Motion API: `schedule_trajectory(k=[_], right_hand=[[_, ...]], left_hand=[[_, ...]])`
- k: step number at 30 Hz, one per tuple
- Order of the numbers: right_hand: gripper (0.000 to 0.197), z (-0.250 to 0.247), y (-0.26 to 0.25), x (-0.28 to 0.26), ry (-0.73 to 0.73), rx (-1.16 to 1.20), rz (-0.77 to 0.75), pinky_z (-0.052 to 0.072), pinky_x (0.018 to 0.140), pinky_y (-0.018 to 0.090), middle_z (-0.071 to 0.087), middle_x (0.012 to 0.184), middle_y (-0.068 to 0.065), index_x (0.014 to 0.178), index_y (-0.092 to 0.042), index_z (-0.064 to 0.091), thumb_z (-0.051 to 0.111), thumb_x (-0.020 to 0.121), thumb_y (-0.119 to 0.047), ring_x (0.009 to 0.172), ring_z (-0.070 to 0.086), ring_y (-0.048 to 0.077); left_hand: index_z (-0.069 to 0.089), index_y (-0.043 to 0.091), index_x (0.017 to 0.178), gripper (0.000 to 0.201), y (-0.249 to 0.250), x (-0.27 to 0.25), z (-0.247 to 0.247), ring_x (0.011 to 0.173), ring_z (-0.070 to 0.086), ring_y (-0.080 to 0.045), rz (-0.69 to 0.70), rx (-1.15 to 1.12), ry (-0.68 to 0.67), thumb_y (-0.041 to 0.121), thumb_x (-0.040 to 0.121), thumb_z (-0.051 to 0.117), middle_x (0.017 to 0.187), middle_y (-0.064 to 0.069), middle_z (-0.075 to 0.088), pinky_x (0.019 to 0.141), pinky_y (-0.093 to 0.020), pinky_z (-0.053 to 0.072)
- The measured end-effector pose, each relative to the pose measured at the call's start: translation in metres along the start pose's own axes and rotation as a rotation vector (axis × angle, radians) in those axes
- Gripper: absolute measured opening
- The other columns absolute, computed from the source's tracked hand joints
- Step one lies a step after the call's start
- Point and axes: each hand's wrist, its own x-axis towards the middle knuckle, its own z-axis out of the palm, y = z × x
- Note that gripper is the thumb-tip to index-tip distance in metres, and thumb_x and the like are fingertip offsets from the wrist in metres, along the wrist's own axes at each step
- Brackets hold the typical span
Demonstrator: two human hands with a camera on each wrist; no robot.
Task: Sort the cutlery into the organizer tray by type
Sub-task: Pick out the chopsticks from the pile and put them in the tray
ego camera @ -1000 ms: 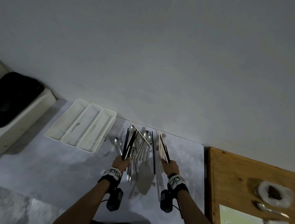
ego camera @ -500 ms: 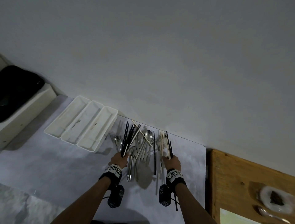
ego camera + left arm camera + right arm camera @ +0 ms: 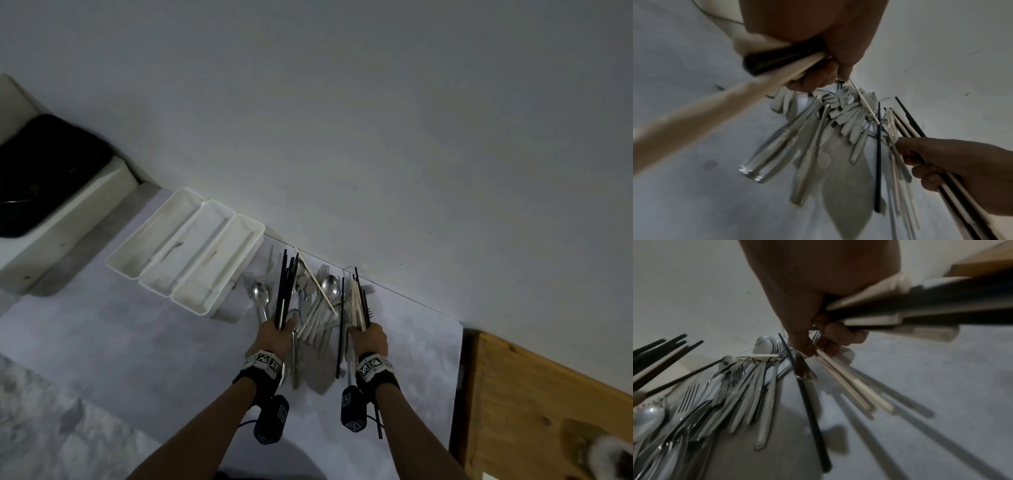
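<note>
The left hand (image 3: 276, 334) is clenched around a bundle of mostly black chopsticks (image 3: 286, 287) with one pale stick among them, their tips fanning toward twelve o'clock. The right hand (image 3: 371, 337) grasps a second bundle of pale and black chopsticks (image 3: 359, 301), fingers (image 3: 929, 176) curled around the shafts, ends also pointing toward twelve o'clock. Between the two hands lies the cutlery pile (image 3: 317, 308) on the counter (image 3: 137, 342): metal forks and spoons overlapping, with one loose black chopstick (image 3: 340, 329) just at nine o'clock of the right hand and a pale stick lying slantwise across the spoons. A single spoon (image 3: 260, 294) lies at nine o'clock of the left bundle. The white tray (image 3: 255, 246), with three long compartments, sits at ten o'clock of the pile, near it, against the wall. A wooden board (image 3: 548, 394) lies at three o'clock.
</note>
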Motion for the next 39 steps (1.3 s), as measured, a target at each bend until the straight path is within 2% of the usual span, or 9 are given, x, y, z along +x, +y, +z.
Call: schedule_trajectory(k=[5,9,14,17,20,23,30,35,39], right_hand=[[0.034,0.001,0.014,-0.005,0.019,-0.093,-0.069,0.053,0.081,0.034,0.066,0.111,0.013,0.110,-0.008,0.059,0.057,0.085,-0.031,0.100,0.064,0.033],[0.033,0.001,0.016,-0.011,0.023,-0.128,-0.101,0.050,0.086,0.036,0.064,0.115,0.014,0.114,-0.010,0.057,0.051,0.090,-0.031,0.105,0.062,0.034],[0.039,0.000,0.020,0.000,0.019,-0.124,-0.126,0.053,0.084,0.037,0.066,0.111,0.012,0.111,-0.011,0.059,0.050,0.089,-0.043,0.102,0.063,0.033],[0.044,0.003,0.014,0.005,0.011,-0.100,-0.090,0.051,0.083,0.035,0.067,0.111,0.012,0.110,-0.010,0.061,0.054,0.086,-0.047,0.101,0.064,0.032],[0.045,0.006,0.006,0.010,0.018,-0.088,-0.049,0.052,0.086,0.034,0.067,0.112,0.012,0.110,-0.009,0.062,0.055,0.084,-0.046,0.103,0.064,0.031],[0.047,0.006,-0.001,0.011,0.008,-0.093,-0.031,0.049,0.087,0.034,0.066,0.116,0.013,0.114,-0.008,0.061,0.058,0.084,-0.045,0.108,0.062,0.033],[0.064,0.009,-0.001,0.012,-0.034,-0.117,-0.049,0.057,0.079,0.036,0.071,0.102,0.010,0.107,-0.011,0.064,0.067,0.067,-0.060,0.092,0.068,0.029],[0.044,0.010,-0.008,0.001,-0.008,-0.169,-0.057,0.050,0.087,0.036,0.065,0.114,0.013,0.109,-0.006,0.059,0.060,0.083,-0.042,0.106,0.062,0.033],[0.043,0.007,-0.012,-0.009,-0.013,-0.121,-0.052,0.052,0.091,0.038,0.065,0.116,0.016,0.109,-0.004,0.059,0.056,0.087,-0.041,0.109,0.061,0.036]], left_hand=[[0.047,0.020,0.058,0.036,0.023,0.000,0.031,0.054,0.053,-0.016,-0.026,-0.024,0.043,0.034,0.078,0.073,0.056,0.001,0.052,0.059,-0.026,0.045],[0.052,0.014,0.065,0.035,0.034,0.004,0.047,0.060,0.057,-0.023,-0.067,-0.042,0.060,0.040,0.075,0.073,0.059,-0.001,0.056,0.052,-0.024,0.041],[0.065,0.012,0.092,0.040,0.040,0.015,0.078,0.070,0.065,-0.027,-0.073,-0.036,0.080,0.045,0.071,0.074,0.079,-0.006,0.068,0.065,-0.030,0.052],[0.065,0.006,0.087,0.038,0.047,0.023,0.090,0.076,0.068,-0.029,-0.068,-0.034,0.117,0.038,0.071,0.076,0.082,-0.012,0.071,0.066,-0.032,0.053],[0.061,0.012,0.079,0.019,0.054,0.024,0.097,0.074,0.067,-0.028,-0.071,-0.021,0.165,0.027,0.074,0.070,0.076,-0.006,0.066,0.066,-0.033,0.053],[0.063,0.008,0.079,0.017,0.055,0.026,0.100,0.066,0.061,-0.025,-0.088,-0.032,0.183,0.024,0.074,0.067,0.068,-0.002,0.062,0.061,-0.029,0.048],[0.068,-0.003,0.089,0.033,0.049,0.035,0.087,0.071,0.065,-0.033,-0.108,-0.078,0.164,0.029,0.082,0.062,0.078,-0.018,0.068,0.060,-0.028,0.043],[0.064,0.007,0.075,0.032,0.027,0.038,0.056,0.068,0.061,-0.028,-0.054,-0.054,0.128,0.038,0.082,0.066,0.072,-0.014,0.064,0.065,-0.034,0.050],[0.057,0.014,0.064,0.028,0.017,0.030,0.028,0.047,0.051,-0.021,-0.026,-0.123,0.053,0.030,0.083,0.069,0.056,-0.008,0.055,0.042,-0.021,0.045]])
